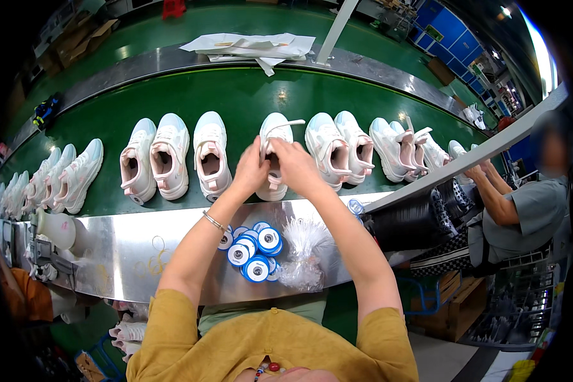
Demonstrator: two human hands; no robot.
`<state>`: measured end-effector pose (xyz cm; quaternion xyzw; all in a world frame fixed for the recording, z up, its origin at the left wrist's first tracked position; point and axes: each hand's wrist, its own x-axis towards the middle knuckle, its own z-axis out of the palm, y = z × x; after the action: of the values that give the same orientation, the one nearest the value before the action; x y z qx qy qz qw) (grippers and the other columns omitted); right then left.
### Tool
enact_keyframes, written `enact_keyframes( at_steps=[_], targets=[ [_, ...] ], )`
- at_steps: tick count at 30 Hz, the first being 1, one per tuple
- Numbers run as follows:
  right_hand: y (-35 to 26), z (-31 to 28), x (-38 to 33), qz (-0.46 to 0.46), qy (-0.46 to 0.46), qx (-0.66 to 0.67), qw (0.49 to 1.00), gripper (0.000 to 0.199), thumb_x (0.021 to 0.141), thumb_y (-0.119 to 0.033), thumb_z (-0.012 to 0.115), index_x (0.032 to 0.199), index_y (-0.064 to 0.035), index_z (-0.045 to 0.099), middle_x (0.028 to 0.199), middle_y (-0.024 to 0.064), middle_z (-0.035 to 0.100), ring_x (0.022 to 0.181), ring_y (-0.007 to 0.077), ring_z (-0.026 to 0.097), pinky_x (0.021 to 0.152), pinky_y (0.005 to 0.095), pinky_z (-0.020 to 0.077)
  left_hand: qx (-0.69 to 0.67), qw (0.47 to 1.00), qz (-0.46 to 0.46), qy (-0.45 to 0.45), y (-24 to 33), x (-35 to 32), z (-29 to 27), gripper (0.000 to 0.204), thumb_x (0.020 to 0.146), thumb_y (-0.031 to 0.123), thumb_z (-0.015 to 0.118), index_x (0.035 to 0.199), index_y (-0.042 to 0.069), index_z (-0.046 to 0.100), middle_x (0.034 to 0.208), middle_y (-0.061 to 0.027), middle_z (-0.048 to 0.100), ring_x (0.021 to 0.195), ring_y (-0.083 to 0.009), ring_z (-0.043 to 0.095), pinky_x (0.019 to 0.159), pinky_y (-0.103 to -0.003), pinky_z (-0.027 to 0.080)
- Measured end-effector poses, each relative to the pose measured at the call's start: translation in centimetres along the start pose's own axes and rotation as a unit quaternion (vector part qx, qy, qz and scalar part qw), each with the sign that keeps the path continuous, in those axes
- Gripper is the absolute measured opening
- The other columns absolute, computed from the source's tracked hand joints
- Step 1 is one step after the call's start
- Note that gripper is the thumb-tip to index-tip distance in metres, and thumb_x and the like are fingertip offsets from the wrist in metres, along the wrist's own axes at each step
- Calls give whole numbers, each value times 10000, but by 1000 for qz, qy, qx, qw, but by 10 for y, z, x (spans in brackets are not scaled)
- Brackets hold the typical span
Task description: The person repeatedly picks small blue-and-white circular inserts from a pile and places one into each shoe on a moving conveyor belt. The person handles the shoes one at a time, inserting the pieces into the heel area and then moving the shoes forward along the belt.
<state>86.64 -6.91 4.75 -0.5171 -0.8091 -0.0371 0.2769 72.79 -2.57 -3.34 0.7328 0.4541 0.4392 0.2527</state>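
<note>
A white sneaker with pale pink and blue parts stands on the green belt straight ahead, toe pointing away. A white strip sticks out to the right from its upper. My left hand is closed on the left side of the shoe's collar. My right hand curls over the right side of the opening, its fingers bent in at the tongue. Both hands hide much of the collar, and the fingertips are partly out of sight. Below the hands, the pink-tabbed heel shows.
A single sneaker and a pair stand left; further sneakers line the belt rightward. On the metal ledge lie several blue-and-white discs and crumpled clear plastic. A co-worker works at the right, beyond a metal post.
</note>
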Motion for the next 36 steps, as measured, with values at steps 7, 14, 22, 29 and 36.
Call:
enact_keyframes(
  at_steps=[7,14,22,29,36],
  targets=[
    [33,-7,-16,222,148,160,950,149,841,-48,543,949,21,619,846,171,645,747,323,629,669,374,492,263,938,214,-64,54,22,-26,215,691,68,614,897,9,619,926,-118,592,904,-274,568,772,-361,480],
    [13,6,4,348,72,409,840,285,887,-204,598,1074,10,593,818,66,634,668,95,591,555,223,459,233,939,252,34,21,7,-50,179,680,55,592,855,20,607,818,-95,589,755,-242,588,644,-327,495],
    [29,-46,13,294,43,568,768,221,870,-158,624,1028,-5,601,772,37,616,619,69,542,527,188,421,190,937,274,106,72,-13,-3,291,671,-20,596,961,-7,617,853,-112,592,732,-270,585,631,-338,495],
    [21,-45,8,341,65,566,748,137,839,-58,619,940,33,634,744,50,627,600,71,540,528,189,420,154,939,267,150,50,-28,-31,304,642,-27,616,945,0,612,884,-115,546,813,-301,549,710,-381,480],
    [15,-24,-32,353,81,576,732,114,841,-50,606,925,20,642,750,58,642,589,72,555,516,194,436,97,952,220,187,43,-30,-34,253,680,-91,592,919,-9,611,900,-124,539,840,-296,535,712,-372,470]
  ],
)
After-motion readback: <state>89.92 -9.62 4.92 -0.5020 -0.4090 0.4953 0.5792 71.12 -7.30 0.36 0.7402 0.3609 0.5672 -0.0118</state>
